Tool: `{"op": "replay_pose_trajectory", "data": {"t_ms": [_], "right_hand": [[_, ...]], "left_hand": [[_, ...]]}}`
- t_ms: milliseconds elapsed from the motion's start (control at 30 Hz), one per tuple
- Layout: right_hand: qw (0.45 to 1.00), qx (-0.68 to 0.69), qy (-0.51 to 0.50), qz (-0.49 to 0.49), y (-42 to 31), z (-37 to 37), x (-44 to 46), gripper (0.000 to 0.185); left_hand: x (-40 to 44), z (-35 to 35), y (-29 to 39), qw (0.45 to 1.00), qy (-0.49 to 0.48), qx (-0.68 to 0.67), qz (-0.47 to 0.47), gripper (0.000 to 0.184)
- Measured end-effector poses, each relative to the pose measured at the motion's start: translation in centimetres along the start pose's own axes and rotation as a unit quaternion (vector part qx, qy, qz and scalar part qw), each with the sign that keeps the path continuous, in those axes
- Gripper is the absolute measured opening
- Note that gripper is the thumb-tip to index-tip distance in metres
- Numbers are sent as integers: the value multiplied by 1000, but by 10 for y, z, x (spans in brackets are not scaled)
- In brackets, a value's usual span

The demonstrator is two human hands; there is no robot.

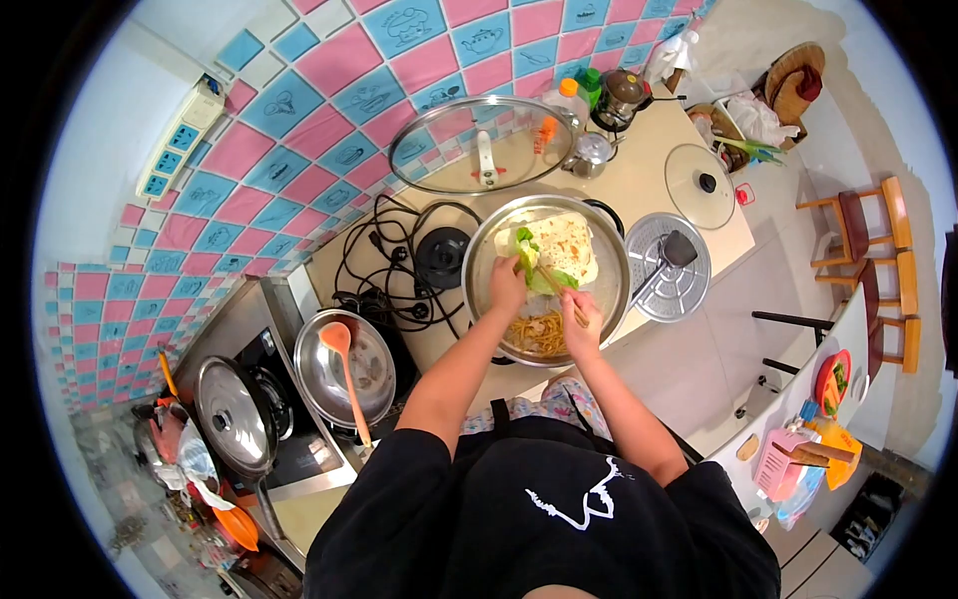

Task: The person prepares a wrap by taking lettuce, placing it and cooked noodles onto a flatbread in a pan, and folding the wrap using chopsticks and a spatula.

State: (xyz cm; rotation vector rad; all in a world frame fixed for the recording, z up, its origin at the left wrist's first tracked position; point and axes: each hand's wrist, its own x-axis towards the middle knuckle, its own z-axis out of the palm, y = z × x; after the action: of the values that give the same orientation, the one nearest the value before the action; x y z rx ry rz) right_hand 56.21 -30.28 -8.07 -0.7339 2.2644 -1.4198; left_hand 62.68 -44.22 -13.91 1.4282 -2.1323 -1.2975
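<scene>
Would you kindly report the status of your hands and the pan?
Left hand at lettuce, grip unclear; right hand holding chopsticks. Flatbread partly under lettuce in pan, yellow strips nearer body. Glass lid beyond pan, not blocking hands.

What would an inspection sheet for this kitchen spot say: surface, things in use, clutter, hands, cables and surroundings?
Surface: beige counter, holding a wide metal pan.
Things in use: flatbread and lettuce in the pan, with yellow shreds on the side nearest the person.
Clutter: slotted metal tray with a black spatula on it; a flat-lying glass lid.
Hands: left hand at the lettuce, its grip unclear; right hand holds chopsticks.
Cables: black cables tangled left of the pan; where they lead is unclear.
Surroundings: pink-and-blue tiled wall; wooden chairs at right.
</scene>
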Motion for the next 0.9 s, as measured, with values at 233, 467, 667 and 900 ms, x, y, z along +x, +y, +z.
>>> {"op": "replay_pose_trajectory", "data": {"t_ms": [233,467,667,900], "right_hand": [[995,19,9,-98,-17,4,-2,12],[994,46,-4,-95,-16,2,2,11],[998,63,-18,3,-11,7,10,17],[993,89,-11,83,4,17,13,23]], "left_hand": [[9,2,-3,1000,7,16,16,25],[11,2,-6,995,4,70,74,19],[13,4,-12,993,-11,82,79,14],[14,5,-14,993,28,83,82,11]]}}
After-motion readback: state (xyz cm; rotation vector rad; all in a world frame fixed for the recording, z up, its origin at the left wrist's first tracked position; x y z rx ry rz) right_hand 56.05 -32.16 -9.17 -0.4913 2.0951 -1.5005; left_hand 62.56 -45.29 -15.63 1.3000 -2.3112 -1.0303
